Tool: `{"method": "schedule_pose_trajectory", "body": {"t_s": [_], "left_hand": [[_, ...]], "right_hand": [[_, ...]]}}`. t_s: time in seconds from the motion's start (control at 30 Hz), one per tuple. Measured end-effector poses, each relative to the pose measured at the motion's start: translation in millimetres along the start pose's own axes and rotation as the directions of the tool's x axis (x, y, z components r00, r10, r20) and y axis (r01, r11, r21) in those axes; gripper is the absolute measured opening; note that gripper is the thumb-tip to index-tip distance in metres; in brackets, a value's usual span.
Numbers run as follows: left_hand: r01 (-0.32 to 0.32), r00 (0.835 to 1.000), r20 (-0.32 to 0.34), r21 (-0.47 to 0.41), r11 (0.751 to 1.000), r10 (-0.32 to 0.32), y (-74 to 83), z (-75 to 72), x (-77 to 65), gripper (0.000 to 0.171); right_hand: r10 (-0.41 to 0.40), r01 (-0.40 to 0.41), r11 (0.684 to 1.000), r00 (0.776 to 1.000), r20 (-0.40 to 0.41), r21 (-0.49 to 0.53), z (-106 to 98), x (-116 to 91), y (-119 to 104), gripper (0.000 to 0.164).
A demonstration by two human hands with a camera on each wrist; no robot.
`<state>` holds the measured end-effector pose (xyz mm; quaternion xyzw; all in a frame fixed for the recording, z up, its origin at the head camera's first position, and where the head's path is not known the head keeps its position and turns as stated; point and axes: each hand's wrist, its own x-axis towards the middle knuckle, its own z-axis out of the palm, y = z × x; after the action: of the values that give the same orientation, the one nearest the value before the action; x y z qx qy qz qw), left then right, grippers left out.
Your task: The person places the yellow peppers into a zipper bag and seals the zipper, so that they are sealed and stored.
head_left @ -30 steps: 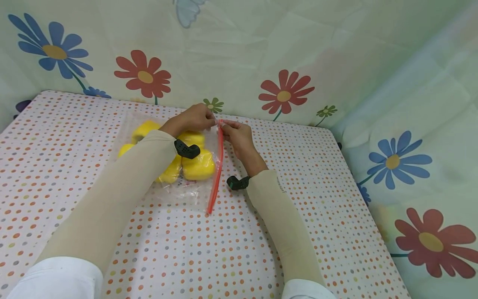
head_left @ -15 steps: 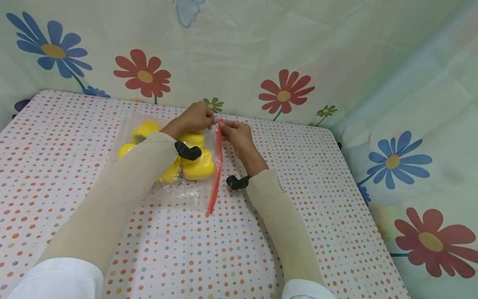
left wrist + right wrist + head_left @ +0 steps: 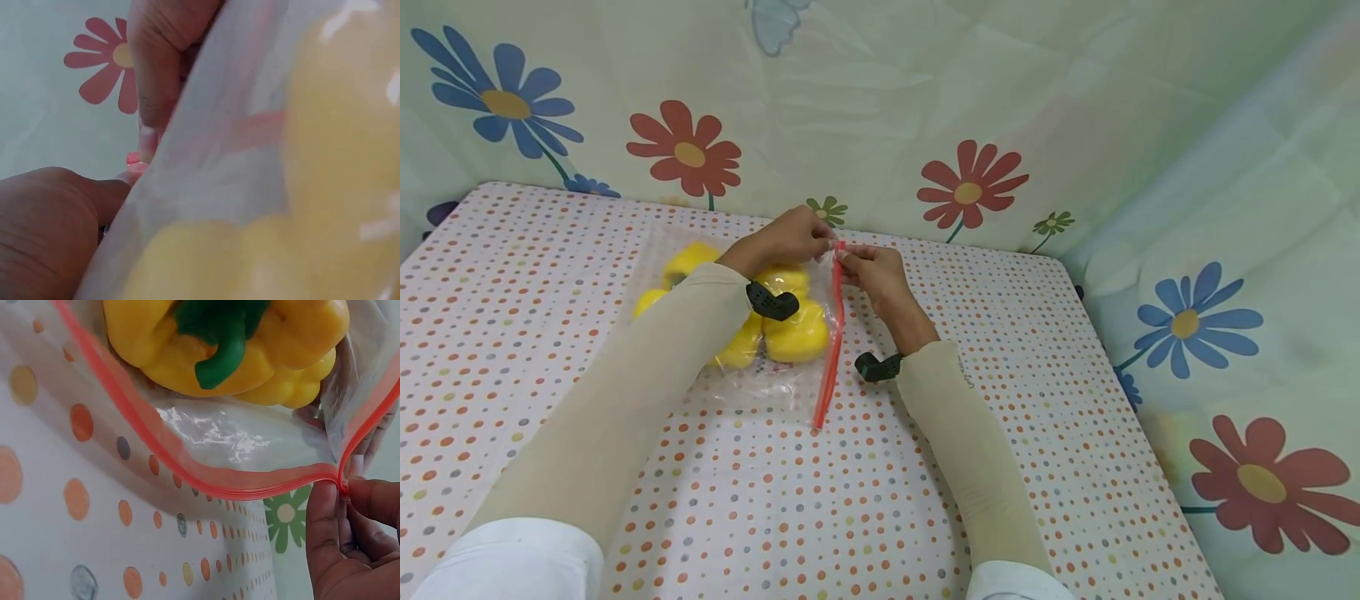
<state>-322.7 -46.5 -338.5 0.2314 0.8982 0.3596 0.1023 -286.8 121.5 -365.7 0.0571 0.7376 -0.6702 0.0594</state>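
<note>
A clear zip bag (image 3: 775, 392) with a red zip edge (image 3: 831, 350) lies on the table, its mouth toward the right. Inside are several yellow bell peppers (image 3: 797, 333); one shows a green stem (image 3: 228, 353) in the right wrist view. My right hand (image 3: 883, 279) pinches the far end of the zip between thumb and fingers. Close beside it, my left hand (image 3: 797, 236) pinches the bag at the same corner, its arm crossing over the bag. In the right wrist view the two zip strips stand apart beyond the pinched corner. The left fingertips are partly hidden.
The table (image 3: 760, 517) has a dotted cover. Behind it and at the right hangs a flowered curtain (image 3: 850, 108). A black wrist camera (image 3: 772, 302) sits on the left wrist, another black camera (image 3: 877, 367) on the right.
Both hands stay at the bag's far corner with barely any movement. The head view has shifted very slightly.
</note>
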Motion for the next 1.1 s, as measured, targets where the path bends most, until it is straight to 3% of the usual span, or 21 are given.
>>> {"method": "schedule_pose_trajectory", "body": {"t_s": [0.13,0.43,0.9,1.1], "left_hand": [[-0.005,1.000,0.011,-0.001,1.000,0.005,0.2,-1.2,-0.8,0.025],[-0.045,0.998,-0.047,0.001,0.999,0.045,2.1,-0.4,-1.1,0.025],[-0.044,0.994,-0.096,0.011,0.999,0.045,0.0,-1.0,1.7,0.025],[-0.008,0.995,-0.097,0.003,1.000,0.008,2.5,-0.9,1.7,0.026]], "right_hand": [[0.004,-0.004,1.000,1.000,0.005,0.008,1,0,1,0.026],[-0.021,0.020,1.000,1.000,0.010,0.012,2,-2,1,0.027],[0.058,-0.057,0.998,0.998,0.031,-0.027,0,-8,2,0.025],[0.068,-0.063,0.995,0.995,0.068,-0.075,-4,-15,3,0.025]]}}
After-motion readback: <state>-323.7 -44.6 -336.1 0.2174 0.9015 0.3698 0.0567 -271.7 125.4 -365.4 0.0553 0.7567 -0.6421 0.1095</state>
